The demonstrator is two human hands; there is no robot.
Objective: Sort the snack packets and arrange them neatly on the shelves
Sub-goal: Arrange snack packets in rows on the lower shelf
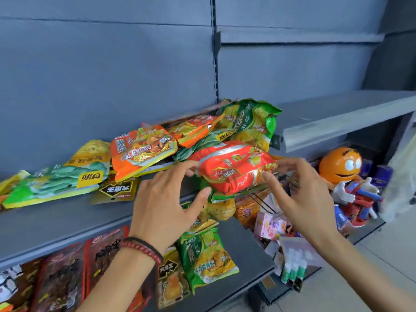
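A red instant-noodle packet [234, 170] sits at the front edge of the upper shelf [67, 224], between my two hands. My left hand [166, 199] holds its left end between forefinger and thumb, the other fingers spread. My right hand [299, 192] pinches its right end, thumb in front and fingers behind. Behind it lies a loose heap: an orange noodle packet [141, 152], a big green multipack [249, 122], and green-and-yellow chip bags [56, 183]. A black-and-gold packet [117, 190] lies flat by my left hand.
The lower shelf [245, 244] carries dark red packets [67, 275], a green noodle packet [207, 255] and mixed snacks. To the right stand an orange mascot figure [340, 165], small boxes and a bare grey shelf [337, 118]. Grey back panels rise behind.
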